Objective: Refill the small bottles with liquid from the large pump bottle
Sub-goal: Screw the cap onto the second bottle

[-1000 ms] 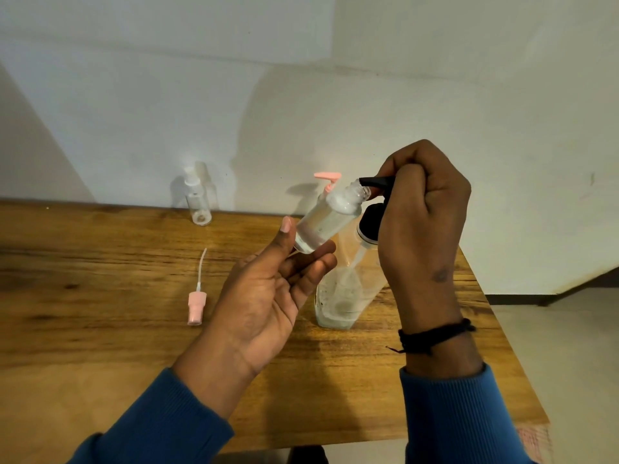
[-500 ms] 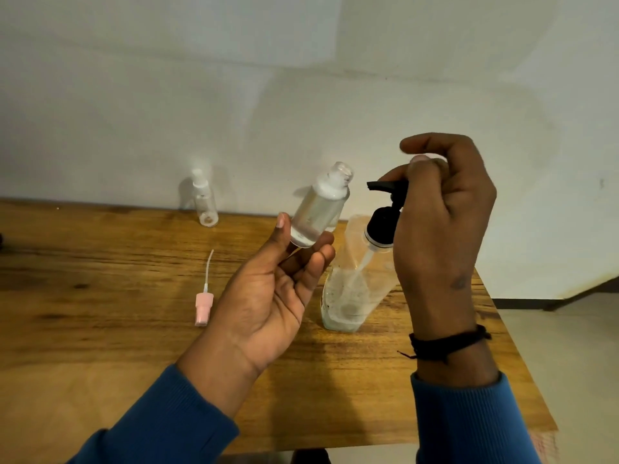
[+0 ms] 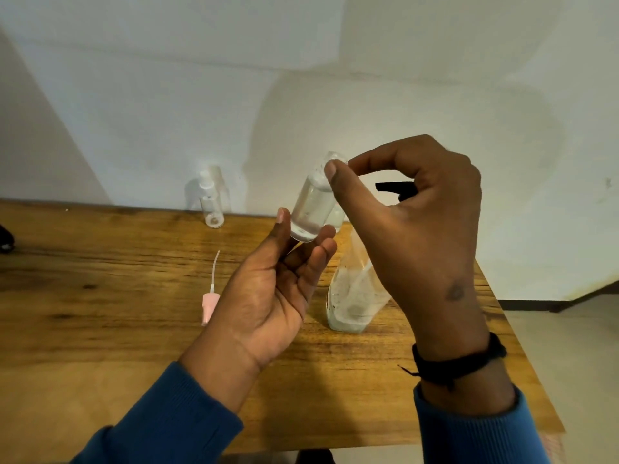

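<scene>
- A plain pale wall backs a wooden table (image 3: 100, 329) that carries all the bottles
- The left hand (image 3: 268, 296) holds the small bottle (image 3: 313, 202) by its base, thumb on 1 side and fingertips on the other, palm up and the bottle tilted so its open neck leans to the right
- The right hand (image 3: 418, 236) pinches the bottle's neck between thumb and forefinger, its other fingers loosely curled; both hands are raised above the table
- Just behind that hand stands the large pump bottle (image 3: 351, 296), its black spout (image 3: 395, 187) showing past the knuckles; only a little liquid lies at its bottom
- The held bottle looks nearly full, so its filling seems about done; its cap is off, and the pink spray cap (image 3: 209, 304) with its tube lies on the table to the left
- A 2nd small bottle (image 3: 211, 205) stands by the wall, capped, and looks empty, so it probably still needs filling
</scene>
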Demonstrator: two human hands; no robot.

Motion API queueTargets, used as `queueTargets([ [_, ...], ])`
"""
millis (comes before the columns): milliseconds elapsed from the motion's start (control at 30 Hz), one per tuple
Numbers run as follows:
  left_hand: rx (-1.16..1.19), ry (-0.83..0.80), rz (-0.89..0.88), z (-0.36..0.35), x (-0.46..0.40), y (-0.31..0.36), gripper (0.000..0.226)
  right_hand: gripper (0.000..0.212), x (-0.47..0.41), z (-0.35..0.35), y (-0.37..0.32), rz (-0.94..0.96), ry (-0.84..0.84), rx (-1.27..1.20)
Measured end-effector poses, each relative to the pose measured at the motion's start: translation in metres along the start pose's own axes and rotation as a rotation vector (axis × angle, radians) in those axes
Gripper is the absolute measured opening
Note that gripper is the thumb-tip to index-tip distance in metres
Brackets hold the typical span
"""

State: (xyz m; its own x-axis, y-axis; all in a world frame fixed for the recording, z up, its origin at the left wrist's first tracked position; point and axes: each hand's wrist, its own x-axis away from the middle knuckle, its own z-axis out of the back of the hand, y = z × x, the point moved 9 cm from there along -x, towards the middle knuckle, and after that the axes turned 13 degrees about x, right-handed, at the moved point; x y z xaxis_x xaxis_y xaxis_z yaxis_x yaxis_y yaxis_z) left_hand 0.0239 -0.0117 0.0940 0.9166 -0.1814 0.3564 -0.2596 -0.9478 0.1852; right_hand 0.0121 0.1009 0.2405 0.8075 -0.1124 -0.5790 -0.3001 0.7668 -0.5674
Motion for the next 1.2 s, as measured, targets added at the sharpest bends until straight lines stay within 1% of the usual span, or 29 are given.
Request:
queueTargets([
  [200,-0.004,-0.005,-0.004,-0.004,0.001,-0.001,0.032,0.028,-0.002,-0.003,0.001,-0.003,-0.014,0.021],
  [467,-0.017,-0.025,0.009,-0.007,0.004,-0.006,0.031,0.023,-0.002,0.002,-0.001,-0.016,-0.002,0.003],
  [533,-0.047,-0.041,0.019,-0.01,0.005,-0.004,0.038,0.022,-0.002,0.006,-0.003,-0.011,0.016,-0.012],
  [600,-0.148,-0.06,0.004,-0.013,0.006,0.001,0.048,0.02,-0.003,0.011,-0.005,-0.002,0.039,-0.031],
  [633,-0.243,-0.065,-0.044,-0.014,0.006,0.007,0.052,0.02,-0.003,0.014,-0.006,0.002,0.052,-0.039],
  [667,-0.367,-0.065,-0.134,-0.015,0.007,0.017,0.054,0.019,-0.003,0.017,-0.008,0.006,0.065,-0.045],
  [733,-0.627,-0.088,-0.377,-0.025,0.012,0.041,0.053,0.018,-0.004,0.021,-0.01,0.016,0.082,-0.045],
  [800,-0.832,-0.165,-0.585,-0.044,0.023,0.061,0.052,0.017,-0.003,0.022,-0.014,0.028,0.083,-0.035],
  [833,-0.905,-0.218,-0.651,-0.053,0.028,0.068,0.053,0.017,-0.003,0.022,-0.016,0.034,0.08,-0.027],
  [933,-1.043,-0.353,-0.782,-0.071,0.041,0.074,0.063,0.018,-0.001,0.018,-0.021,0.055,0.058,-0.004],
  [967,-1.065,-0.395,-0.819,-0.076,0.045,0.073,0.061,0.019,0.0,0.017,-0.023,0.063,0.052,-0.001],
  [1033,-1.093,-0.466,-0.881,-0.084,0.056,0.072,0.051,0.019,0.003,0.016,-0.031,0.083,0.045,0.014],
  [1100,-1.11,-0.484,-0.914,-0.088,0.06,0.074,0.046,0.018,0.004,0.015,-0.036,0.102,0.039,0.033],
  [1200,-1.143,-0.476,-0.914,-0.089,0.06,0.079,0.041,0.018,0.007,0.013,-0.042,0.118,0.032,0.054],
])
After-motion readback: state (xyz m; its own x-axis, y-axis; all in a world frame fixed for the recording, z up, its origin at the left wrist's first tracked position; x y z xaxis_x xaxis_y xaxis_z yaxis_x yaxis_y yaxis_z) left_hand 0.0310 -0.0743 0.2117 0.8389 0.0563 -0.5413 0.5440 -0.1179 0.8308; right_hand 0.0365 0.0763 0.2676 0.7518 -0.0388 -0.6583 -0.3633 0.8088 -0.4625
